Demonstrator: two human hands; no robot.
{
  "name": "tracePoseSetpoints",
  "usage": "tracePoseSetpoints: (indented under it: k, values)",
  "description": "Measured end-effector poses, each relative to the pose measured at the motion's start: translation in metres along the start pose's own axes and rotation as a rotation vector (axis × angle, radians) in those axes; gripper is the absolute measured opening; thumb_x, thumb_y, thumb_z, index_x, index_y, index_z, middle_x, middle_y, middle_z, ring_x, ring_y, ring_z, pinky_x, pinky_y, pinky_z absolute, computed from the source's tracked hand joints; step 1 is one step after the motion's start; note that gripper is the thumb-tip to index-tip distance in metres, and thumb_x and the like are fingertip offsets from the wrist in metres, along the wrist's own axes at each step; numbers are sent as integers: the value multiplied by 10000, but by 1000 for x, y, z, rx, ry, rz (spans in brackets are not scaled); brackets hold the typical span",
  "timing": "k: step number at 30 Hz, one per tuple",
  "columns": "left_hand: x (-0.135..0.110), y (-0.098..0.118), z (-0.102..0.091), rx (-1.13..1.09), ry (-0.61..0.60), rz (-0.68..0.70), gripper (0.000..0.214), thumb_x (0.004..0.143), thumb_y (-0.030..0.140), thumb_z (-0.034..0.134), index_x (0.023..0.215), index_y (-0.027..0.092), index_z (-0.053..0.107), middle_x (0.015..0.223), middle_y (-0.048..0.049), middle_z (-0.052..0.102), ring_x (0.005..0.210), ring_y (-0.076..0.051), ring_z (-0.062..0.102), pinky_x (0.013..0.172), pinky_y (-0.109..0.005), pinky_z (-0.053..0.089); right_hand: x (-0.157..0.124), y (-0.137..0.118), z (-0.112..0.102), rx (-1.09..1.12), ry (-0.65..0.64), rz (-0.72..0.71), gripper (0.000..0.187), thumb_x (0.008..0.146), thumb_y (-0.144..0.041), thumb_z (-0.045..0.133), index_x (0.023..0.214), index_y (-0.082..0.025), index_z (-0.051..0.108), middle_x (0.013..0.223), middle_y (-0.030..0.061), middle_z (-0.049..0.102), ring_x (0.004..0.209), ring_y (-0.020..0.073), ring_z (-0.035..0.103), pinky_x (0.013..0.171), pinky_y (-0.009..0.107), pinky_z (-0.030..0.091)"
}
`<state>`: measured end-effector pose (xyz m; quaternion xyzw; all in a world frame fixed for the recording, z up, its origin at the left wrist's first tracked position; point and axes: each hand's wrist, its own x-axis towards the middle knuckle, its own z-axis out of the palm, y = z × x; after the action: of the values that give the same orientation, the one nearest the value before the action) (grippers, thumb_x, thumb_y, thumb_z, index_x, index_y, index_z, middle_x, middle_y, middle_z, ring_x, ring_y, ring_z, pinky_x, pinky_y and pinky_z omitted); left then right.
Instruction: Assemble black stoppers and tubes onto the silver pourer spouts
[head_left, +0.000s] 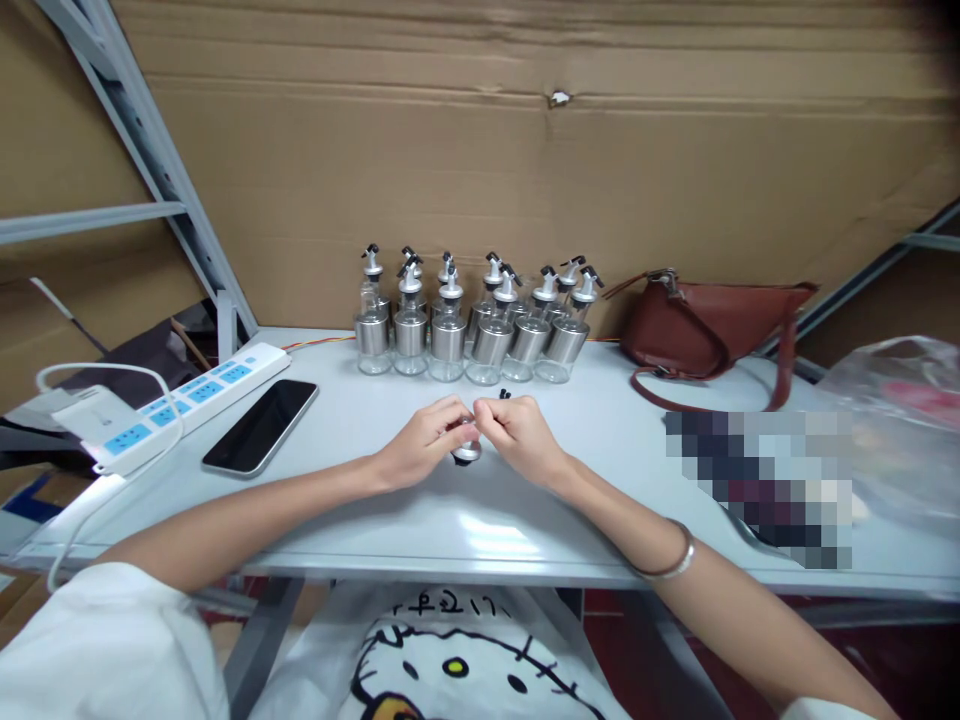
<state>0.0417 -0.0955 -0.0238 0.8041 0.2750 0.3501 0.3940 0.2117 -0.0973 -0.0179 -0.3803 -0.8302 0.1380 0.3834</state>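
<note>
Low over the middle of the table, my left hand [433, 432] is closed around a silver pourer top [466, 453], its metal collar and dark underside showing below the thumb. My right hand [523, 436] is curled in a pinch right beside it, at the upper end of the pourer top. Whatever those right fingers grip is hidden. Just beyond the hands lies a small black piece [505, 394]. Farther back, several glass bottles [448, 345] with steel sleeves stand in rows. Most carry silver and black pourer tops; the bottle at the front left [373, 340] seems to have an uncapped neck.
On the left are a black phone [261, 427] and a white power strip [195, 405] with a plugged-in charger and cable. A brown bag [705, 325], a pixelated patch and a clear plastic bag [900, 440] occupy the right. Cardboard [480, 180] walls the back.
</note>
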Motion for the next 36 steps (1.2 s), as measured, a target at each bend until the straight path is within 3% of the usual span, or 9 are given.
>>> tracePoseSetpoints:
  k: [8,11,13,14,16,20,25,32,36]
  values:
    - [-2,8,7,-617,-34,-277,433,793,558,537,674,143,512,588,19,460,532,-94,402,547,-245,300,0,-12,1,61,144,-69,404,890,-243,357,496,-181,423,436,-37,462,383,60,367,440,200,296]
    - [-8,2,5,-794,-21,-382,403,797,508,542,625,151,476,527,27,446,467,-87,411,521,-244,292,5,-3,-19,95,401,41,421,880,-332,401,485,-198,340,431,-37,402,407,76,369,429,209,292]
    - [-11,-6,3,-798,34,-434,386,782,489,565,621,149,475,533,30,448,460,-83,420,517,-239,297,9,8,-37,153,657,137,420,901,-376,377,520,-204,347,455,-32,418,434,91,394,460,220,332]
    - [-11,-11,3,-750,92,-432,384,766,492,585,629,146,490,550,29,458,475,-85,434,522,-236,306,12,14,-45,165,695,146,411,906,-393,375,542,-203,369,472,-32,424,448,94,394,478,224,347]
    - [-8,-20,3,-645,201,-402,399,736,523,609,659,141,525,594,24,482,523,-92,459,539,-230,331,16,25,-56,175,542,152,356,872,-428,459,606,-193,452,530,-25,473,497,99,432,519,229,376]
    - [-2,-29,4,-593,350,-383,401,711,540,618,684,146,550,631,26,483,573,-95,455,561,-220,360,18,44,-59,223,-15,218,303,734,-464,631,719,-165,587,716,30,585,662,142,543,605,259,442]
    - [-4,-27,3,-590,374,-405,373,727,515,608,686,148,558,638,24,487,577,-97,454,553,-219,367,11,56,-66,136,-377,374,251,685,-390,639,764,-152,648,756,54,667,728,181,600,703,303,469]
    - [-4,-28,3,-555,340,-391,374,739,514,595,671,147,560,626,20,487,570,-102,463,576,-226,374,5,58,-70,4,-596,466,180,695,-279,573,771,-160,684,681,34,688,669,181,613,652,282,456]
    - [-5,-27,3,-543,333,-390,376,738,515,593,667,147,561,622,18,485,571,-102,453,574,-224,369,4,58,-67,-28,-599,402,214,717,-319,564,722,-154,699,759,54,699,706,186,606,666,282,449]
